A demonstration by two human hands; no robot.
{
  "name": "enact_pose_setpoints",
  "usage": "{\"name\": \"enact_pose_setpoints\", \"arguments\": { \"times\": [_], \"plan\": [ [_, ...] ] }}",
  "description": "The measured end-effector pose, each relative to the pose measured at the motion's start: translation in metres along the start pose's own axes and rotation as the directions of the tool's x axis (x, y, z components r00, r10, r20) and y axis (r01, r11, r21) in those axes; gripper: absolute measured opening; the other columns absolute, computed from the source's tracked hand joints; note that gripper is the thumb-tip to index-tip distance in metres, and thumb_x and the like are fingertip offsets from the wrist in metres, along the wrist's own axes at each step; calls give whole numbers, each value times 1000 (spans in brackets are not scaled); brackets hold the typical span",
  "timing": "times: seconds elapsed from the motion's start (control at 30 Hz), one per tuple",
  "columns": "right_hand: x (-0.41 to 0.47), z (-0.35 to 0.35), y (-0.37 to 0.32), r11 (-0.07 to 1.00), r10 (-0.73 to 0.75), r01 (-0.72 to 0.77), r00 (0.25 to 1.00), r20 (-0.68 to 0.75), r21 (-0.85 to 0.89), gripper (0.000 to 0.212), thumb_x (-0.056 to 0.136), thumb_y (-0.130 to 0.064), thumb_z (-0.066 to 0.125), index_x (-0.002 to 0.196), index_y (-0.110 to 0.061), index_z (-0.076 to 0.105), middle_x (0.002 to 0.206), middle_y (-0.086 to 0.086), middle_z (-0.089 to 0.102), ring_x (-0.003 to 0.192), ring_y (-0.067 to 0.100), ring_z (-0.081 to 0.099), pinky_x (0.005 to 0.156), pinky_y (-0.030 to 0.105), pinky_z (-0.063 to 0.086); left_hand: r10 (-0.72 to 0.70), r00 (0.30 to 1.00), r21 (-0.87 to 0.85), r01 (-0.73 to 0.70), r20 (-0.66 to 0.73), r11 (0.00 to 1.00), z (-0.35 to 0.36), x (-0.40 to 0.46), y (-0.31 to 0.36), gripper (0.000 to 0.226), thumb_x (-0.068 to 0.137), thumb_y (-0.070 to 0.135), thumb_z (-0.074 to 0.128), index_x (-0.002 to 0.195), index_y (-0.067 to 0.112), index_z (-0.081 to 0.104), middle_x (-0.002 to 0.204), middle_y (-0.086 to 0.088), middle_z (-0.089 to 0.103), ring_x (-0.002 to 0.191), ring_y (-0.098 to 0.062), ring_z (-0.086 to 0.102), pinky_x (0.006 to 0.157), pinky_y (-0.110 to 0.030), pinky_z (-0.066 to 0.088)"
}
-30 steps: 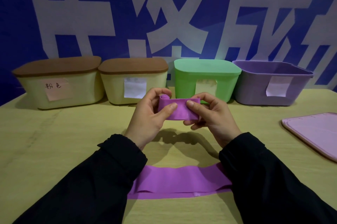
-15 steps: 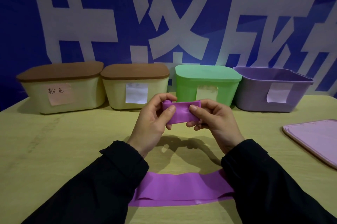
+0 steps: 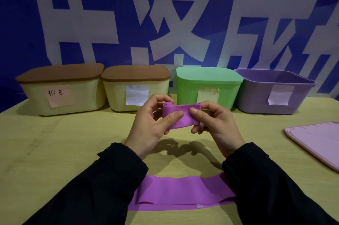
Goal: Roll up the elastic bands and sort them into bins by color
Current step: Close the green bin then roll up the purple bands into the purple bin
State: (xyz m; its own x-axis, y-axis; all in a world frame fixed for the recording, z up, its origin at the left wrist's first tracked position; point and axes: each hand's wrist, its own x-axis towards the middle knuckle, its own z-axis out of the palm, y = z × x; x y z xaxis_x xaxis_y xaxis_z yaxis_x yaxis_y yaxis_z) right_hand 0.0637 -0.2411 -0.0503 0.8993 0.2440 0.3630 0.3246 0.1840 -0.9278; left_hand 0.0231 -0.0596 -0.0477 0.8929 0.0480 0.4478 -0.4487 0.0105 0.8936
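Head view: both hands (image 3: 185, 124) pinch a purple band (image 3: 183, 115), its left end seemingly rolled tight.

Purple bands, 2: one (image 3: 180, 114) held above the table, partly rolled; one (image 3: 181, 191) flat on the near table edge.
Bins, 4, in a row at the back: two cream, brown-lidded (image 3: 60, 89) (image 3: 135, 87); one green, lidded (image 3: 208, 85); one purple, open (image 3: 273, 91).
Paper labels, 4: one per bin front.
Pink lid (image 3: 317, 142), 1: flat on the table, right.
Hands, 2: left (image 3: 152, 125), right (image 3: 218, 125).
Black sleeves, 2.
Table (image 3: 55, 142), 1.
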Motion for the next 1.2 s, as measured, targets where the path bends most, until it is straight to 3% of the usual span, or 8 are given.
{"name": "enact_pose_setpoints", "arguments": {
  "times": [0.2,0.33,0.43,0.63,0.73,0.9,1.03,1.2],
  "plan": [
    [0,-1,-1,997,37,-37,999,4,62,18,81,-23,73,93,-10,70,68,7,69,48,17,64,44,23,48,-44,998,-125,49,39,991,2,1,-1,34,75,19,86,97,20,60,84,10,61,63,-11,53,45,-20,39],
    [1,-1,-2,992,37,-36,999,-2,122,21,78,-20,74,92,-5,71,66,9,68,47,15,62,46,22,47,-66,995,-202,80,73,976,0,2,-3,32,74,23,84,103,23,70,97,0,66,64,-14,57,48,-24,46],
    [2,-1,-1,993,37,-38,999,11,112,23,79,-19,74,95,-3,71,69,11,69,52,15,63,50,22,49,-99,991,-229,118,94,966,0,1,-3,36,76,22,76,110,17,65,101,-1,71,75,-16,65,57,-27,53],
    [2,-2,0,993,6,-9,1000,25,115,23,80,-17,71,97,-1,70,74,10,72,59,15,65,59,23,53,-68,992,-179,87,106,980,2,0,-6,31,91,22,65,121,18,67,121,-8,64,94,-18,69,68,-34,58],
    [1,0,2,993,16,-23,998,58,114,23,80,-16,72,98,-3,71,77,12,73,62,18,67,62,24,54,-56,994,-174,72,96,982,2,0,-8,20,96,24,65,115,24,70,116,-7,64,89,-20,67,67,-36,57],
    [0,0,2,996,39,-45,997,71,80,21,80,-14,73,99,-5,71,78,12,74,66,19,69,62,25,55,-10,999,-92,13,35,996,0,0,-8,22,86,17,78,102,29,70,101,3,64,77,-16,65,62,-33,55],
    [1,0,4,997,33,-36,998,46,67,20,80,-15,73,98,-5,73,76,11,74,64,18,69,62,25,55,-29,999,-108,31,21,994,1,0,-8,38,78,20,75,115,21,64,102,3,70,86,-19,68,65,-31,57],
    [2,0,4,998,25,-28,998,58,55,22,80,-14,74,100,-4,72,80,13,75,68,19,69,64,25,55,-12,999,-95,16,41,995,0,1,-10,28,91,10,69,115,24,69,117,-6,70,99,-26,72,75,-32,59]
  ]
}}
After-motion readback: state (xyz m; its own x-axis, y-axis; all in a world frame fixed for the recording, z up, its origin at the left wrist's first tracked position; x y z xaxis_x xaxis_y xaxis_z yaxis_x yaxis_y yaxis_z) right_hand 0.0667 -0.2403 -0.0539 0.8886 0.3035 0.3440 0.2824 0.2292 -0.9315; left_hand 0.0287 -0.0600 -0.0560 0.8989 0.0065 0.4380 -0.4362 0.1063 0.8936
